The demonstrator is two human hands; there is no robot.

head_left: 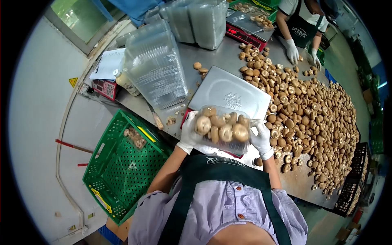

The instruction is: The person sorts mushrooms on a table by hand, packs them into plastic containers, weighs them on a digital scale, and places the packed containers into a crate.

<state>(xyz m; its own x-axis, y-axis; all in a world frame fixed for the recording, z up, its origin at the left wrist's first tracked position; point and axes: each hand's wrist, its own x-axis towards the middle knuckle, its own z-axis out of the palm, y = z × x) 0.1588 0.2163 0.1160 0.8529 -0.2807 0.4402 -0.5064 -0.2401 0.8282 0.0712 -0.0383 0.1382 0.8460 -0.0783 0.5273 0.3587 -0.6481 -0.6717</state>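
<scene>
A clear plastic tray of brown mushrooms (222,127) is held up in front of my apron. My left hand (189,132), in a white glove, grips the tray's left end. At its right end my right hand (260,139), gloved too, has its fingers closed on the edge. Just beyond the tray lies the flat metal plate of a scale (230,92), with red casing showing at its side. A large heap of loose mushrooms (310,122) spreads over the table to the right of my right hand.
Stacks of clear empty trays (153,65) stand at the back left, beside a bottle (126,83). A green crate (122,171) with one packed tray sits low on my left. Across the table a co-worker (302,24) in white gloves handles mushrooms near a second scale (249,30).
</scene>
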